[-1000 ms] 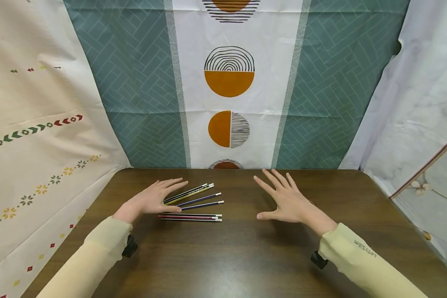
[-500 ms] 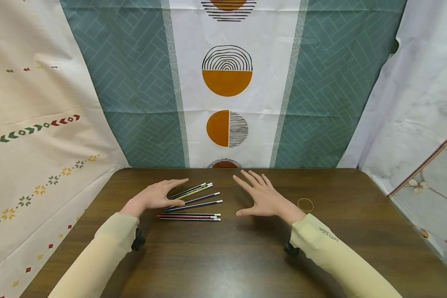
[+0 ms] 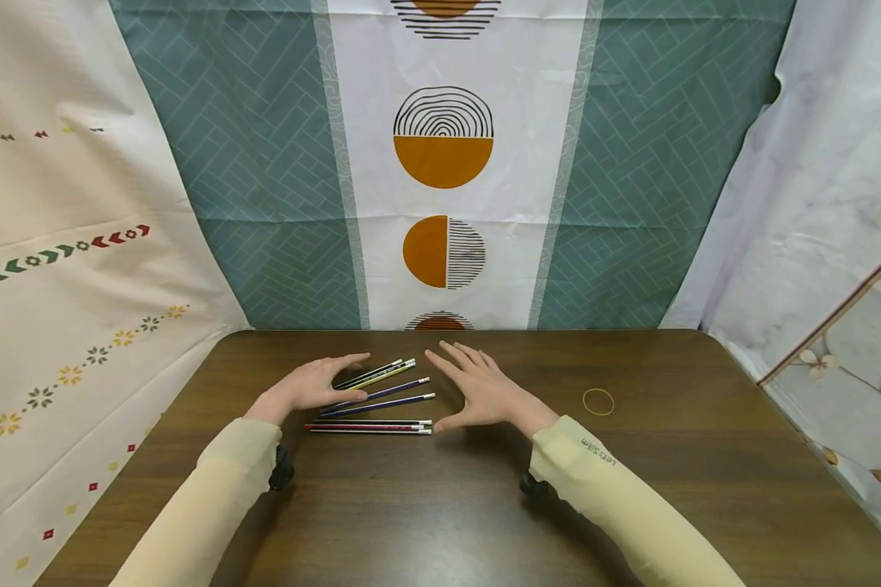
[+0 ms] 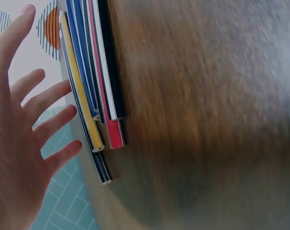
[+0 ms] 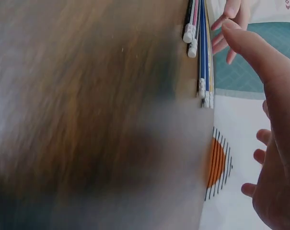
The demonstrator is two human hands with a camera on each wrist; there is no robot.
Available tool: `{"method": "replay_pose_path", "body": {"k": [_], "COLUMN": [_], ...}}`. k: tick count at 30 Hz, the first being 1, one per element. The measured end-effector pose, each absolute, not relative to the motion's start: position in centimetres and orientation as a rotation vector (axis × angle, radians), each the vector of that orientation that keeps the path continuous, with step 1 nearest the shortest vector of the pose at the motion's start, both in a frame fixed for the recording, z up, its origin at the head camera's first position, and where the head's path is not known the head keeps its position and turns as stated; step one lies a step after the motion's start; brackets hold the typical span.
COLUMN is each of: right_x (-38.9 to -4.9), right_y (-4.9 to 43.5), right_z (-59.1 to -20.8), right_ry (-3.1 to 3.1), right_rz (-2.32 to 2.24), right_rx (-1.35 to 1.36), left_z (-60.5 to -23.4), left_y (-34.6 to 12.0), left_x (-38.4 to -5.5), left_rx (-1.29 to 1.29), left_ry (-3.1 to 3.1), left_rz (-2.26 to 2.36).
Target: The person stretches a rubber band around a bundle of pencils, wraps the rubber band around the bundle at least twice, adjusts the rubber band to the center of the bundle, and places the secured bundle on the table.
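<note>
Compared with the head view 1 second ago, the right hand [image 3: 480, 393] sits farther toward 9 o'clock, its thumb tip now just beside the eraser-tipped pencils [image 3: 378, 405]; the rubber band [image 3: 599, 415], mostly hidden then, shows between 2 and 3 o'clock on the wooden table [image 3: 411, 505]. Pencils lie around 10 o'clock from the table's middle: the yellow pencil [image 4: 82, 88] and 2 blue pencils [image 3: 396, 388] fan toward 2 o'clock, while 3 others, including the red pencil [image 4: 115, 134], point to 3 o'clock. Both hands are apart with fingers spread, gripping nothing; whether the left hand [image 3: 304, 387] touches any pencil, I cannot tell. These pencils look light, stiff and smooth, likely to slide or roll; mid-barrel seems the surest hold, squeezing from 12 and 6 o'clock.
</note>
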State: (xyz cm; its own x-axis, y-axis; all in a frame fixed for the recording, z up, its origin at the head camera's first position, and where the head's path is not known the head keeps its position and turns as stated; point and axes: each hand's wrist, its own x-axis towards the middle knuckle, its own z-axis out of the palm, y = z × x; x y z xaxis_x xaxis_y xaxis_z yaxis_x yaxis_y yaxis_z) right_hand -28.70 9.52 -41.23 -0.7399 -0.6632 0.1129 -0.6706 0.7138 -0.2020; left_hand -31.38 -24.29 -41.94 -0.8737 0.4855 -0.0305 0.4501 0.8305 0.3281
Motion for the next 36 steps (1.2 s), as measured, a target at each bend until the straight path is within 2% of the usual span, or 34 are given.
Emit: {"method": "replay_pose_path", "body": {"k": [12, 36], "right_x": [-29.3, -29.9], "right_y": [7.5, 6.9], "right_z": [-42.6, -43.2], "right_ry": [-2.957, -3.038], "right_rz": [0.444, 0.488], "right_rx": [1.115, 1.084], "left_z": [-42.0, -42.4], "left_y": [-22.9, -22.6], "left_x": [-31.1, -29.3], "left_rx": [0.792, 0.852], "left_ry": [2.853, 2.805], "left_rz": [0.551, 0.570]}}
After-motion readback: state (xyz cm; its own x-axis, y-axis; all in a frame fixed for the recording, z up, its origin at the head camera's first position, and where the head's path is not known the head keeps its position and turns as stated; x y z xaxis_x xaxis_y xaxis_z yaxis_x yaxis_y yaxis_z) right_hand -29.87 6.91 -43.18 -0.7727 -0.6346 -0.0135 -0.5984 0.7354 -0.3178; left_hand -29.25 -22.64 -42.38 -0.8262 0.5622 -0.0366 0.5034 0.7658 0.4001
